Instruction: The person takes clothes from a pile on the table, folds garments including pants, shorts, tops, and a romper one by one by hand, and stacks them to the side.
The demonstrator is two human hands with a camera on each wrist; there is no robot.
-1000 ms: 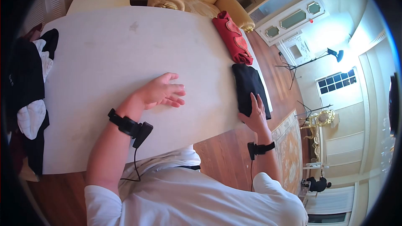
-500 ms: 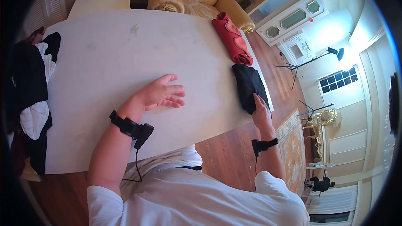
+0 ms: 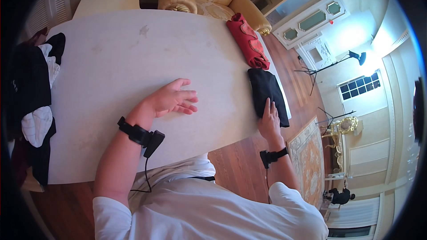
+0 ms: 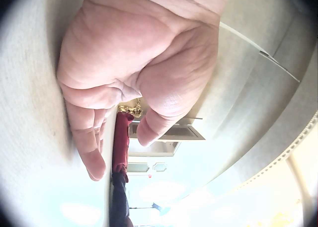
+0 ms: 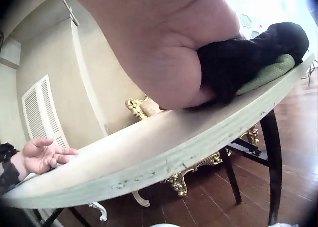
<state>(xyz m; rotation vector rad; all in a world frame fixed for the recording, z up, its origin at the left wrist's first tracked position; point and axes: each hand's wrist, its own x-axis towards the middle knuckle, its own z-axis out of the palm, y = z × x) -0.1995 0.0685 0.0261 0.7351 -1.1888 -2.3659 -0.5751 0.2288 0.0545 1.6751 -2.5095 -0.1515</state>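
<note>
The right hand's fingers [image 3: 269,106] lie extended on the near part of the black folded cloth [image 3: 266,86], pressed flat rather than clenched. The cloth sits under and beyond them, along the right edge of the desk [image 3: 111,62]; its long axis runs away from the person, the far end angled slightly left towards the red rolled cloth [image 3: 248,42]. A green textured piece [image 5: 268,74] shows beneath it. The left hand [image 3: 171,100], fingers spread and loosely bent, grasps nothing.

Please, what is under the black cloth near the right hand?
A green textured strip shows between the black cloth and the table. The rest is covered; I cannot tell what it is.
</note>
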